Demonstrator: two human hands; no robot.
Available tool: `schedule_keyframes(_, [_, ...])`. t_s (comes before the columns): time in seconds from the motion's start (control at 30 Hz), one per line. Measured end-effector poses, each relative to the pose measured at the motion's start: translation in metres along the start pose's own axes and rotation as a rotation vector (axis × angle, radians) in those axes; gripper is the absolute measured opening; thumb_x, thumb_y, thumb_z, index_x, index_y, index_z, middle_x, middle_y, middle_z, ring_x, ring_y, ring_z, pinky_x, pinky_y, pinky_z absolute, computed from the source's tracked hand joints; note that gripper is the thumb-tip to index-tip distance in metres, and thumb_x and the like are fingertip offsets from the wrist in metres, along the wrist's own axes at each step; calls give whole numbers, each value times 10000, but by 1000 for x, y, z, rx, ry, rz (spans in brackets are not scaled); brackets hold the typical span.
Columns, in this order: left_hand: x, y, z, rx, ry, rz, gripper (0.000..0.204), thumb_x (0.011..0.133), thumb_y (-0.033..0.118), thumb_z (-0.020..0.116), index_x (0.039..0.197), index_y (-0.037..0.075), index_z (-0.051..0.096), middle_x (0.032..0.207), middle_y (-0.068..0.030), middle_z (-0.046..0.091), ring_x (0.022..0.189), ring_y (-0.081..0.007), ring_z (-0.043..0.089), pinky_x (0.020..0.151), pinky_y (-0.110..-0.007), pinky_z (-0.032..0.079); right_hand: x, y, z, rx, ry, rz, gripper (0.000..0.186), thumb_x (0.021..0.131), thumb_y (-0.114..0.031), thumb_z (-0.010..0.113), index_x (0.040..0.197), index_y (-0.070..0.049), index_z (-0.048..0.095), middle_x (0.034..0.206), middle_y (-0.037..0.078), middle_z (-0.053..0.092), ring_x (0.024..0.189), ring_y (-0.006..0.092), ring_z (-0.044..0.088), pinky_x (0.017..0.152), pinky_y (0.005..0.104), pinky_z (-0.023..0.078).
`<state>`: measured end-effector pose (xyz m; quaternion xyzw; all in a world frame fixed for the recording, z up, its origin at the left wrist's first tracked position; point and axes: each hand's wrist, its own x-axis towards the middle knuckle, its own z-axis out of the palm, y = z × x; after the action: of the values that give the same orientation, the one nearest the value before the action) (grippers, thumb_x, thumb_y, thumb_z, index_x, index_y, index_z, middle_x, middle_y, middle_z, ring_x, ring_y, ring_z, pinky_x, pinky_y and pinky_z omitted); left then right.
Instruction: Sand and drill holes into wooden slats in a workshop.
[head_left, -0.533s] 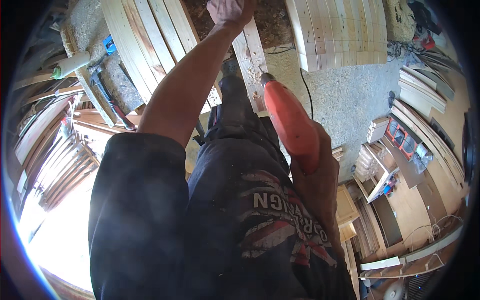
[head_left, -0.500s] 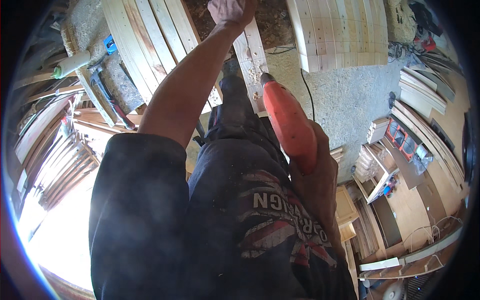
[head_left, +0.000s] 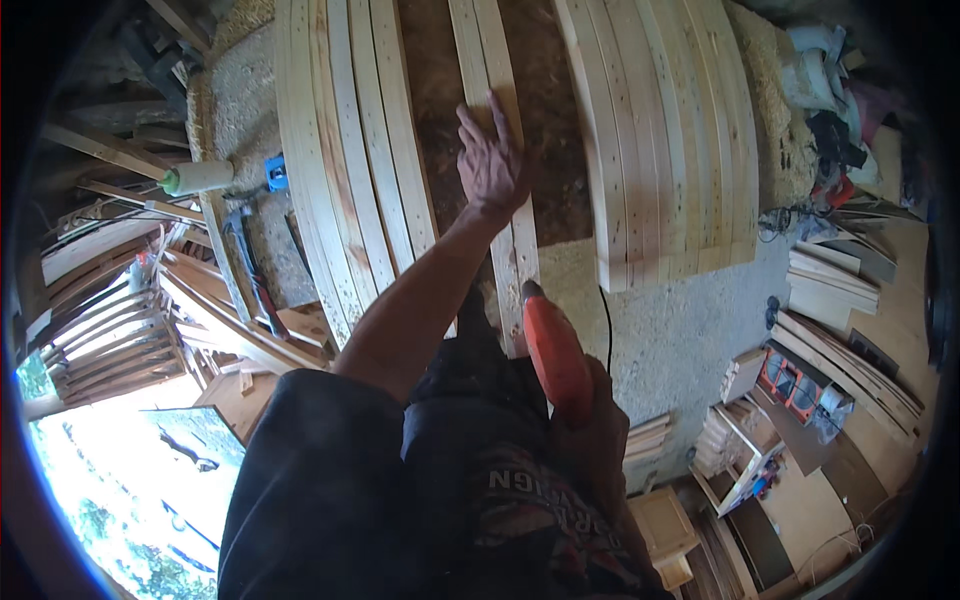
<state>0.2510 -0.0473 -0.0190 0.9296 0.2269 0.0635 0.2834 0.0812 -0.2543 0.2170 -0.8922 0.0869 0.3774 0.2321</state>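
My left hand point(head_left: 492, 165) lies with its fingers spread over a pale narrow board point(head_left: 478, 48) that runs up the middle of a dark work surface point(head_left: 437, 110). My right hand point(head_left: 580, 418) grips an orange power drill point(head_left: 553, 355), whose tip is at the near part of that board, among small shavings. Long pine boards point(head_left: 355, 150) lie side by side to the left, and a block of aligned boards point(head_left: 655, 160) sits to the right.
A hammer point(head_left: 255, 270), a blue tool point(head_left: 277, 172) and a roll point(head_left: 197, 176) lie at the left. A black cable point(head_left: 608, 328) runs down over the pale concrete point(head_left: 665, 345). Stacked offcuts, panels point(head_left: 820, 275) and a small wooden drawer box point(head_left: 660, 525) are at the right.
The view has tilted, so more of the boards shows and things sit lower in frame. My left hand's spread fingers now show on the board. My right hand still holds the drill.
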Motion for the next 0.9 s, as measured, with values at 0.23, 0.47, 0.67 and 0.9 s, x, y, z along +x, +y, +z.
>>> schedule_keyframes(0.23, [0,5,-5,81,-50,-15,1080,897,525,698,1644,24,100,1557,-448,189,1283,-520,470,950,-524,526,5,8,15,48,78,-113,689,872,-273,677,1491,-114,420,1151,281,705,1090,513,659,947,577,513])
schedule_keyframes(0.47, [4,0,4,80,-68,-25,1081,898,570,661,1646,41,87,1537,-465,194,1274,-548,458,978,-537,510,-9,1,11,71,88,-169,685,889,-228,666,1505,-94,397,1182,311,687,1115,520,648,968,585,510])
schedule_keyframes(0.67, [5,-2,10,84,-87,-22,1107,890,578,680,1649,35,84,1555,-470,160,1287,-541,455,974,-527,519,-58,-6,-15,29,103,-83,603,867,-116,695,1423,-52,469,1145,316,680,1096,497,664,923,545,530])
schedule_keyframes(0.9, [4,5,-4,221,-87,-53,1112,886,591,668,1663,62,73,1618,-382,180,1374,-494,415,1105,-658,339,-121,58,-31,80,481,-137,473,833,-56,663,1294,-19,567,926,166,701,749,267,699,695,404,546])
